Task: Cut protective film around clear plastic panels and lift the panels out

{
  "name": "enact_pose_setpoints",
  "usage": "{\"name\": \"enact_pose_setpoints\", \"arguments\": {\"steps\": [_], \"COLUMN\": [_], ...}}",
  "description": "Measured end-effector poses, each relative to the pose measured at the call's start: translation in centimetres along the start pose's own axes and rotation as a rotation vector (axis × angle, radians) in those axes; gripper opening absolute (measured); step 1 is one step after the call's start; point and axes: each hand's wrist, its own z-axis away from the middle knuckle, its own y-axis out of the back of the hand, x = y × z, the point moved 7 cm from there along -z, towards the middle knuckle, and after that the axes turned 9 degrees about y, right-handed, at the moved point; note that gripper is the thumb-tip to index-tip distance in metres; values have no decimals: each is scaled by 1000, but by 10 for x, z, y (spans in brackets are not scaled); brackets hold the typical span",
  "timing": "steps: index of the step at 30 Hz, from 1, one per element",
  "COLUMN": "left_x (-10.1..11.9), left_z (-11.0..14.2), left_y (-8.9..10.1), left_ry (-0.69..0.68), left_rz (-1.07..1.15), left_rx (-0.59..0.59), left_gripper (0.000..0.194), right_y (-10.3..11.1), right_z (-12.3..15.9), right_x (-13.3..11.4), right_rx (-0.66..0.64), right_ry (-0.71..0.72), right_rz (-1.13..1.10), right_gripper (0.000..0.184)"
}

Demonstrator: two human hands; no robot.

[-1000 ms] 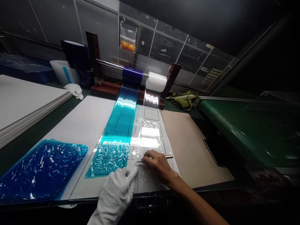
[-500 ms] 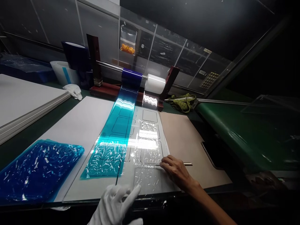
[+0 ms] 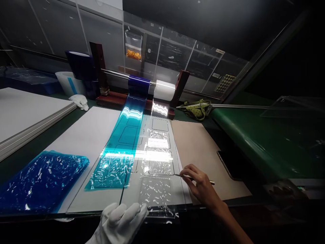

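Head view. The right hand (image 3: 200, 186), bare, was closed in a pen grip around a slim steel craft knife (image 3: 212, 182). Its tip pointed left and lay on a crinkled clear plastic film (image 3: 155, 193). The left hand (image 3: 118, 223), in a white cotton glove, was at the near edge of that film, fingers together. Whether it pinched the film or only rested there, I could not tell.

The film lay on a clear rigid template plate (image 3: 101, 200) marked with rounded rectangular outlines, near the bench's front edge and between the hands. A teal-blue film strip (image 3: 124, 139) ran down from a dark blue roll (image 3: 138, 84) across the plate's left part, its lower end wrinkled. A white roll (image 3: 164, 90) sat beside the blue roll on a steel rod (image 3: 114, 73), carried by dark red wooden uprights (image 3: 179, 88).

A crumpled cobalt-blue film sheet (image 3: 43, 183) lay left of the plate on a white board (image 3: 88, 128). A tan sheet (image 3: 200, 149) lay to the right. Farther left were a stack of white boards (image 3: 30, 115) and a crumpled white glove (image 3: 79, 102). A green belt (image 3: 254, 135) ran along the right.
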Motion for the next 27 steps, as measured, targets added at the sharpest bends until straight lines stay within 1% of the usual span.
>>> {"name": "enact_pose_setpoints", "arguments": {"steps": [2,4,7,10,12,15,17,20,23,25,26,27], "left_x": [1,-2,-2,-4,-6,-10,-12,-11,-16,-31,-41,-55], "left_z": [-5,-8,-11,-11,-10,-8,-7,-10,-26,-46,-59,-73], "left_y": [5,11,19,20,19,17,18,21,30,38,43,45], "left_ry": [27,80,80,75,97,139,151,120,127,181,183,195], "left_rz": [18,40,40,29,29,24,28,53,103,132,134,109], "left_rx": [-9,-4,26,33,26,13,18,8,15,19,20,-13], "left_gripper": [13,14,16,18,17,20,23,23,12,8,7,9], "right_y": [-6,-13,-25,-40,-52,-68,-74,-78,-78,-74,-71,-66], "right_z": [-8,-17,-30,-45,-55,-67,-72,-75,-78,-80,-80,-80], "right_x": [-9,-17,-29,-42,-49,-54,-55,-54,-52,-49,-45,-40], "right_rx": [2,-13,-50,-96,-146,-210,-225,-237,-249,-250,-237,-214], "right_ry": [21,37,77,138,166,190,197,197,207,210,196,169], "right_rz": [-7,17,58,115,178,235,235,229,203,158,114,57], "right_gripper": [17,17,16,16,16,18,20,21,19,17,16,15]}}
